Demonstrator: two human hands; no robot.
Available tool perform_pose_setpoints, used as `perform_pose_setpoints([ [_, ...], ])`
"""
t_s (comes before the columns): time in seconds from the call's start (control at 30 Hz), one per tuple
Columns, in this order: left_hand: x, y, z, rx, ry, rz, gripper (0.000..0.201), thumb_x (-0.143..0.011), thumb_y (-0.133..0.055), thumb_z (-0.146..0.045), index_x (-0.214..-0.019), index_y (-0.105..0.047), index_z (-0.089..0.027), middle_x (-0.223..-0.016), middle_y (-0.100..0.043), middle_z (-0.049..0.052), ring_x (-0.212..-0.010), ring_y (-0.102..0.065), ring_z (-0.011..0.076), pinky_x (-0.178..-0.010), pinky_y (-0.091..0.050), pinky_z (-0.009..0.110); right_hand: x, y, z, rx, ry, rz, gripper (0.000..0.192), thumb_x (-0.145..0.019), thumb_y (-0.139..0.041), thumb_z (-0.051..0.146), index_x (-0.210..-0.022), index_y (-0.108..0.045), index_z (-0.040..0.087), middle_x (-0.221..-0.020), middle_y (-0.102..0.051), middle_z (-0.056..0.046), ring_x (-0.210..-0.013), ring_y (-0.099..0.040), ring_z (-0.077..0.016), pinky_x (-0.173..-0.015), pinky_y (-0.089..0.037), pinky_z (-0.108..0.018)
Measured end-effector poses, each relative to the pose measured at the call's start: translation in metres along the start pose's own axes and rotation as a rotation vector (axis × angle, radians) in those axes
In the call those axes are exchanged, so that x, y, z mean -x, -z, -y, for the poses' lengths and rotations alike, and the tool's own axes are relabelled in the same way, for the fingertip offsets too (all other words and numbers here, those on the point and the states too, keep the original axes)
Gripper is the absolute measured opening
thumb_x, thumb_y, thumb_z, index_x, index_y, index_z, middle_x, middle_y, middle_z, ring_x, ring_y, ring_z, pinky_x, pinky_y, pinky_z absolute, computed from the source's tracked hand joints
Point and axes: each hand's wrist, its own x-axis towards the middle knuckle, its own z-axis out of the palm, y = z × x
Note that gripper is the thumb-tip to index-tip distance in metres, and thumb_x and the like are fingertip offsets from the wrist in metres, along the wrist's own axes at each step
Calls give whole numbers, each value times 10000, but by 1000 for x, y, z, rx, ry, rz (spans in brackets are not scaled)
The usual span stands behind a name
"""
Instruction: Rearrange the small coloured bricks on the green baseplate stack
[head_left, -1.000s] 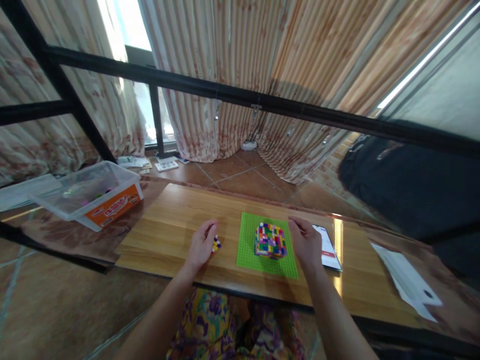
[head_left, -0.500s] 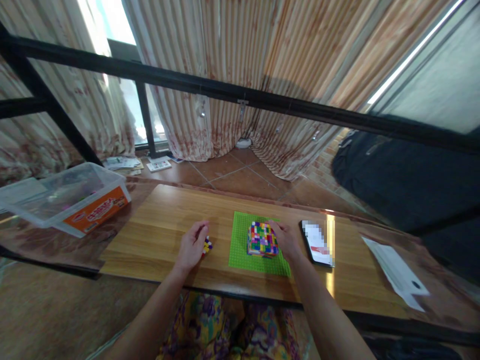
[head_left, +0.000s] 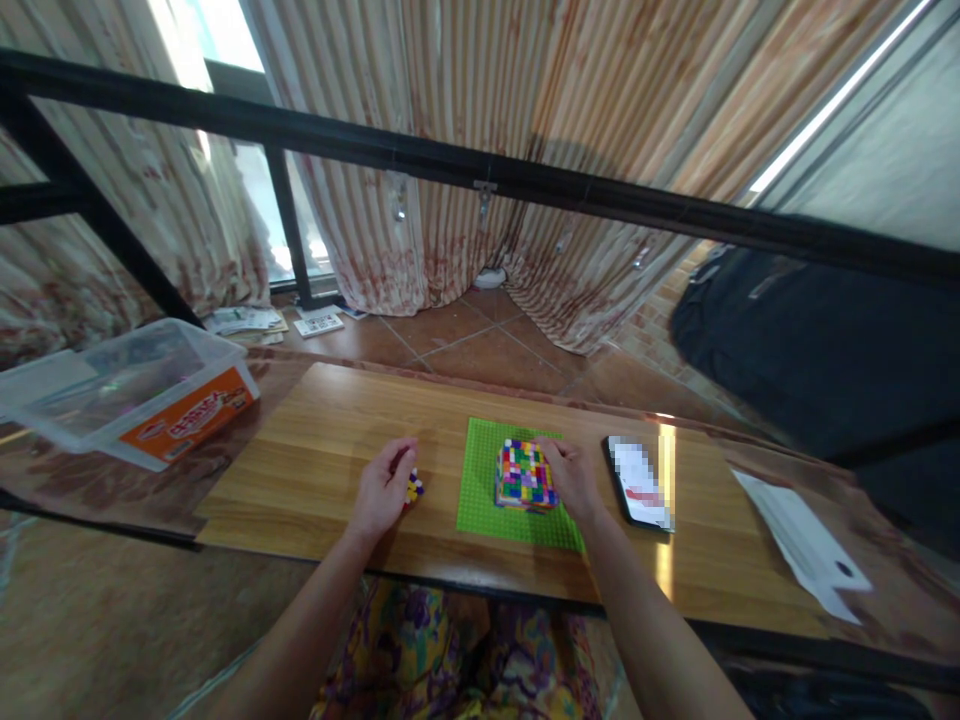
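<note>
A colourful brick block [head_left: 524,474] stands on a green baseplate [head_left: 481,500], a little toward the plate's right side, and the plate lies flat on the wooden board [head_left: 322,440]. The right hand [head_left: 574,478] touches the block's right side with its fingers curled against it, but it is hard to tell if they really squeeze it. The left hand [head_left: 381,490] rests on the board just left of the plate, loosely curled around a small bunch of bricks [head_left: 412,488] that peeks out by its fingertips, near the plate's left edge.
</note>
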Motion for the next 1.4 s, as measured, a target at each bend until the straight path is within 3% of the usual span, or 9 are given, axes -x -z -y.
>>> perform_pose_setpoints([
  [0.27, 0, 0, 1, -25, -10, 2, 339, -833, -529, -446, -1035, -640, -197, -896, -665, 40, -804, -616, 154, -747, -506, 302, 1, 1, -1, 39, 33, 10, 420, -725, -562, 536, -732, -696, 138, -684, -642, -31, -596, -535, -130, -500, -371, -218],
  [0.47, 0, 0, 1, -43, -6, 8, 337, -840, -518, -440, -1040, -638, -197, -917, -663, 40, -828, -620, 156, -773, -500, 299, 3, 3, 2, 80, 95, 51, 445, -761, -518, 552, -624, -621, 142, -584, -570, -13, -557, -489, -117, -502, -348, -218],
  [0.77, -1, 0, 2, -43, -24, 23, 341, -844, -507, -448, -1036, -638, -198, -938, -666, 47, -844, -615, 165, -779, -502, 308, 8, 4, -2, 157, 141, 129, 462, -785, -485, 566, -681, -670, 156, -620, -610, -6, -600, -534, -136, -552, -380, -227],
  [1.0, -2, 1, 1, -18, -15, 27, 359, -822, -524, -466, -1023, -650, -196, -890, -672, 41, -797, -623, 162, -736, -512, 298, 13, 7, -4, -76, 21, 78, 591, -778, -439, 666, -869, -716, 151, -774, -681, -59, -730, -607, -177, -657, -460, -257],
  [1.17, -1, 0, -1, 7, 8, 7, 339, -820, -537, -453, -1013, -656, -202, -903, -677, 41, -810, -630, 162, -739, -512, 290, 10, 12, -4, 11, 138, 79, 500, -760, -530, 596, -914, -726, 162, -908, -698, -74, -891, -610, -206, -793, -463, -309],
  [1.4, 0, 0, -1, 24, -2, 4, 332, -821, -545, -448, -1013, -655, -200, -918, -681, 47, -845, -640, 165, -759, -518, 289, 11, 11, -7, 50, 149, 111, 454, -725, -590, 564, -889, -729, 165, -910, -705, -76, -838, -613, -203, -743, -475, -316],
])
